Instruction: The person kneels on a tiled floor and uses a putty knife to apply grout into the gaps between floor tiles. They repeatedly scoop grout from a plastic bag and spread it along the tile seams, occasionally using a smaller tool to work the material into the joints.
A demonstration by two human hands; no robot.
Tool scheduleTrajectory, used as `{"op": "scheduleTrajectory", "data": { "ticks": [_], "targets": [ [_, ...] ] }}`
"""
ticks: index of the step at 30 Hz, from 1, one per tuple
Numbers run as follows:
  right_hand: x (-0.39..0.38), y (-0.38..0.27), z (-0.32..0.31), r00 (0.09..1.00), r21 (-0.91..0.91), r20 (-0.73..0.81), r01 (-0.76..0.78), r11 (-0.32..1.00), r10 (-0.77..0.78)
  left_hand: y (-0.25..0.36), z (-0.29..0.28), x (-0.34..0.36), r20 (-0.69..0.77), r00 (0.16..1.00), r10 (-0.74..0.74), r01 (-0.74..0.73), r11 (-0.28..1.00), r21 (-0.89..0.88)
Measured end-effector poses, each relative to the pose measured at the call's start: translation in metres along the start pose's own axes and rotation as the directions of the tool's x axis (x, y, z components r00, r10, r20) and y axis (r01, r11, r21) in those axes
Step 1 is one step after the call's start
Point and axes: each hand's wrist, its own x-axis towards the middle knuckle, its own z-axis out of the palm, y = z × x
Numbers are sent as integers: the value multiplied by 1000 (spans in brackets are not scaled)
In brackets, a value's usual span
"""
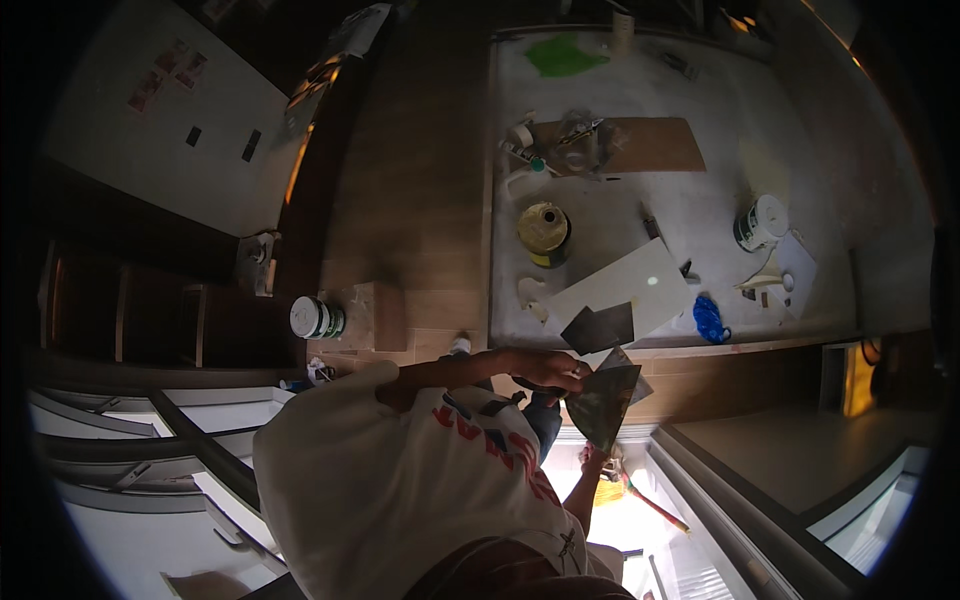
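Observation:
A wide putty knife (603,402) with a dark, fan-shaped blade is up in front of my body. My right hand (595,458) is closed round its narrow end, partly in shadow. From the left, my left hand (553,368) reaches across, its bent fingers, one with a ring, gripping the blade's near-left edge; the fingertips are partly hidden. Behind the blade, a lighter grey flat piece (637,387) sticks out. Just beyond my hands, dark flat sheets (600,328) lie on a pale board (630,290) at the table's near edge.
On the white-covered table (640,205) stand a round can (543,232) and a white tub (763,222). A crumpled blue bag (710,320), a brown board (655,145) and green sheeting (565,56) lie there too. Another tub (315,318) stands left; a broom (655,505) leans lower right.

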Motion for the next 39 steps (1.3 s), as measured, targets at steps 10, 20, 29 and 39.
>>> {"op": "scheduleTrajectory", "data": {
  "ticks": [10, 20, 29, 39],
  "targets": [
    [-125, 58, 201, 994, -153, -28, -110, 982, 107, -77, -89, -191, -74, 993, 94, -104, 983, -150],
    [-132, 79, 328, 979, -426, 188, 13, 905, 74, -155, -182, -427, -549, 836, -4, -146, 963, -229],
    [-148, 6, 544, 744, -420, 631, 567, 708, -222, -212, -170, -521, -854, 512, -90, -388, 863, -323],
    [-649, -251, 718, -763, 880, 474, 398, 258, -440, -184, -168, -502, -858, 512, -36, -348, 905, -246]
  ]
}}
